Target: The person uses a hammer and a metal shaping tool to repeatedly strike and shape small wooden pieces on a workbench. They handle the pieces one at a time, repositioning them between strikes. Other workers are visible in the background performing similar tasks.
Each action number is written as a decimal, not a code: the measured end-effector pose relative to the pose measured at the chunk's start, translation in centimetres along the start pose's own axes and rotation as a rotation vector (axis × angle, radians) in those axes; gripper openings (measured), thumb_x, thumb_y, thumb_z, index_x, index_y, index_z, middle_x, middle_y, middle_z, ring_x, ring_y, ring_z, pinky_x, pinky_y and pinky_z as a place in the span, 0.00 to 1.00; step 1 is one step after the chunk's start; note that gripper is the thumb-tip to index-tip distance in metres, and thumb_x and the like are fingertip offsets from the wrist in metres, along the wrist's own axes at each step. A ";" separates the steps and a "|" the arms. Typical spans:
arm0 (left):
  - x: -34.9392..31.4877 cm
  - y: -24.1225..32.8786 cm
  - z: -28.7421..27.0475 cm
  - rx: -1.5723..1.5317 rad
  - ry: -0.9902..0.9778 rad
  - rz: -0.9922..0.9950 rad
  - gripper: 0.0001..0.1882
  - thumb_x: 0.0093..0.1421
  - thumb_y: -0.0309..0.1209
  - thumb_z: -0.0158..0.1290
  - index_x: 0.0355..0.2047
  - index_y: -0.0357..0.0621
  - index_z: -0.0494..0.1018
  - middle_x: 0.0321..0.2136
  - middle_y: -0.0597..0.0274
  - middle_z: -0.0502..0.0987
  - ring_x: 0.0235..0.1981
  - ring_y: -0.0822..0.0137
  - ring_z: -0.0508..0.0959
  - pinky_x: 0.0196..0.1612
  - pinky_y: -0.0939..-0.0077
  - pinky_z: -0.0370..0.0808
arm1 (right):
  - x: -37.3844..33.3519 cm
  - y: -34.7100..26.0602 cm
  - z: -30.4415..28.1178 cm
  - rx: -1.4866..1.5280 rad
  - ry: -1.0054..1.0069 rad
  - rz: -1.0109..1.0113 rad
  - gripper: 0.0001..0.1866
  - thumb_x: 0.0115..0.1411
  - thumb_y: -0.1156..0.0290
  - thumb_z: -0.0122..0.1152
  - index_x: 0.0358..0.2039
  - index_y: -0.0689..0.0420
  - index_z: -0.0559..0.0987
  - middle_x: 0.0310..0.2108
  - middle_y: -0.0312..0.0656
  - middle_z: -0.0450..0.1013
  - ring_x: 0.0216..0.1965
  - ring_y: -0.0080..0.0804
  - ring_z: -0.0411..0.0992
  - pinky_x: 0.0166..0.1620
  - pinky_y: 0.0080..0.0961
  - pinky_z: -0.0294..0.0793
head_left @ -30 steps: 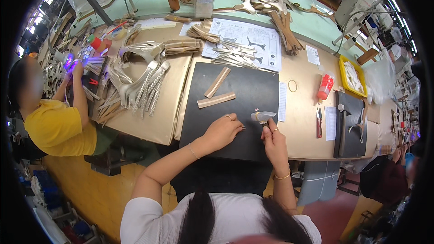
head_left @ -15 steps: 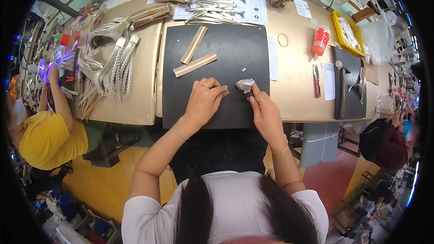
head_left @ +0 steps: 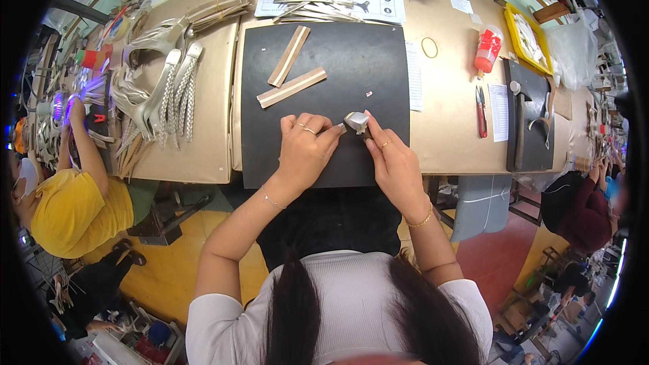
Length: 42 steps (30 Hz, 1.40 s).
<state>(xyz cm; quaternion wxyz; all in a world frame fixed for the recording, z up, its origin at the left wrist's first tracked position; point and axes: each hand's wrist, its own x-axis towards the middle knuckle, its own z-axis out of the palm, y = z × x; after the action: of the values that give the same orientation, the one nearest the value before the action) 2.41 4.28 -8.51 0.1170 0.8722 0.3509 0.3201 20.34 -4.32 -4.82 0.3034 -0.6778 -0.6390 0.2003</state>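
While the left hand [head_left: 307, 147] pinches what may be a strip [head_left: 343, 128], the right hand [head_left: 395, 162] grips a tool [head_left: 356, 122] just right of it.

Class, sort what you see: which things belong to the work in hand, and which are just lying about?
Seemingly in the job:
- left hand, pinching a small piece
- right hand, holding a tool with a pale, shiny head
- black mat beneath
- probably two striped strips

Apparently lying about:
- red-handled snips
- red-and-clear bottle
- hammer
- braided straps
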 end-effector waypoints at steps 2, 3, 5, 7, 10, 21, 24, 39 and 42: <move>0.0 0.0 0.1 0.013 0.005 0.015 0.10 0.50 0.28 0.69 0.33 0.49 0.83 0.31 0.72 0.77 0.36 0.69 0.76 0.43 0.65 0.62 | 0.1 -0.4 0.0 -0.024 -0.019 0.007 0.27 0.68 0.72 0.58 0.68 0.50 0.70 0.34 0.42 0.74 0.28 0.45 0.75 0.31 0.38 0.76; -0.1 0.1 0.1 0.025 0.000 0.022 0.10 0.49 0.28 0.69 0.33 0.49 0.83 0.31 0.72 0.77 0.36 0.69 0.76 0.43 0.65 0.61 | 0.2 -0.5 0.0 -0.025 -0.013 -0.004 0.27 0.68 0.72 0.58 0.68 0.50 0.70 0.34 0.41 0.74 0.28 0.45 0.75 0.31 0.38 0.76; -0.2 0.1 0.1 0.040 -0.009 0.035 0.10 0.49 0.28 0.69 0.34 0.49 0.83 0.31 0.72 0.77 0.37 0.69 0.76 0.43 0.64 0.61 | 0.4 -0.8 0.0 -0.027 -0.003 -0.028 0.27 0.68 0.72 0.58 0.67 0.50 0.70 0.33 0.41 0.74 0.27 0.45 0.75 0.31 0.38 0.75; -0.2 0.0 0.1 0.054 -0.015 0.044 0.10 0.50 0.28 0.69 0.34 0.49 0.83 0.32 0.72 0.77 0.37 0.69 0.76 0.43 0.64 0.61 | 0.5 -1.0 0.1 -0.040 -0.001 -0.041 0.27 0.68 0.72 0.58 0.67 0.51 0.70 0.33 0.41 0.74 0.27 0.45 0.76 0.30 0.38 0.75; -0.2 -0.1 0.0 0.075 -0.023 0.063 0.10 0.50 0.29 0.68 0.34 0.49 0.82 0.32 0.72 0.77 0.37 0.69 0.76 0.43 0.63 0.61 | 0.7 -1.0 0.3 -0.064 -0.011 -0.048 0.26 0.68 0.72 0.58 0.67 0.51 0.71 0.33 0.41 0.74 0.26 0.44 0.75 0.29 0.37 0.75; 0.0 -0.8 -0.1 0.128 -0.027 0.129 0.09 0.52 0.32 0.68 0.34 0.52 0.82 0.31 0.74 0.76 0.36 0.71 0.75 0.42 0.65 0.59 | 0.8 -1.0 0.1 -0.131 -0.057 -0.028 0.26 0.69 0.71 0.57 0.67 0.50 0.70 0.33 0.41 0.74 0.25 0.43 0.76 0.29 0.36 0.76; 0.1 -1.0 -0.2 0.123 -0.018 0.147 0.09 0.52 0.32 0.67 0.34 0.53 0.82 0.30 0.74 0.76 0.36 0.71 0.75 0.42 0.65 0.59 | 0.8 -1.5 -0.3 -0.120 -0.036 -0.036 0.26 0.69 0.71 0.57 0.68 0.50 0.70 0.33 0.41 0.74 0.26 0.42 0.76 0.29 0.36 0.76; 0.1 -0.8 -0.4 0.165 -0.066 0.171 0.09 0.52 0.32 0.67 0.34 0.51 0.81 0.31 0.73 0.76 0.37 0.70 0.75 0.42 0.64 0.60 | 0.8 -1.8 -0.2 -0.161 0.018 -0.081 0.29 0.68 0.71 0.58 0.69 0.48 0.68 0.31 0.41 0.71 0.23 0.40 0.75 0.27 0.35 0.75; 0.1 -0.6 -0.6 0.120 -0.063 0.093 0.12 0.50 0.35 0.69 0.35 0.51 0.82 0.31 0.73 0.75 0.37 0.69 0.75 0.43 0.64 0.60 | 0.8 -1.7 -0.2 -0.281 -0.129 -0.017 0.29 0.68 0.71 0.58 0.69 0.48 0.68 0.29 0.42 0.70 0.23 0.43 0.74 0.27 0.37 0.74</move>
<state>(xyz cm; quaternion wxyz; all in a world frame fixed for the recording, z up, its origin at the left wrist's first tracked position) 1.78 4.76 -8.24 0.0606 0.9027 0.3246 0.2759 19.25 -3.55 -3.47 0.1655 -0.6939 -0.6847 0.1492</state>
